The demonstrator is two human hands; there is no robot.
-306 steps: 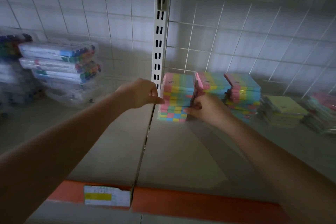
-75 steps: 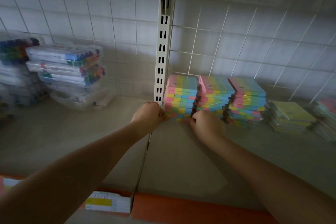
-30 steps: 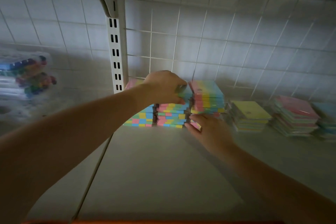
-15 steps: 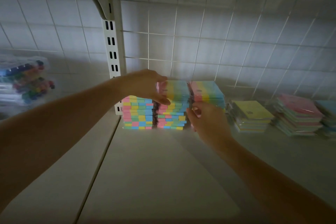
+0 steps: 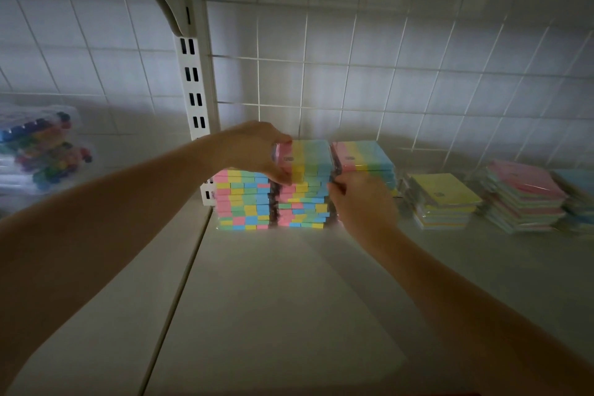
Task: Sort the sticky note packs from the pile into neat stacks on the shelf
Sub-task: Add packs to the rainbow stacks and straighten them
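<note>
**Desk editor:** What are the hands doing?

**Photographer:** The left hand [image 5: 257, 151] grips the left edge of the top packs on the middle stack [image 5: 303, 193], thumb at the front. The right hand [image 5: 360, 199], fingers curled, pinches that stack's right side lower down.

**Desk editor:** What changed?

**Photographer:** A second ago the left hand lay over the stack's top; now it has shifted to the left edge and the striped top shows. The right hand has risen from the base.

**Desk editor:** And the task?

**Photographer:** It looks like squaring-up. The stack stands on the shelf [image 5: 289, 299], between the left stack [image 5: 242, 202] and right stack [image 5: 366, 157]; the yellow packs [image 5: 443, 199] lie beyond.
</note>
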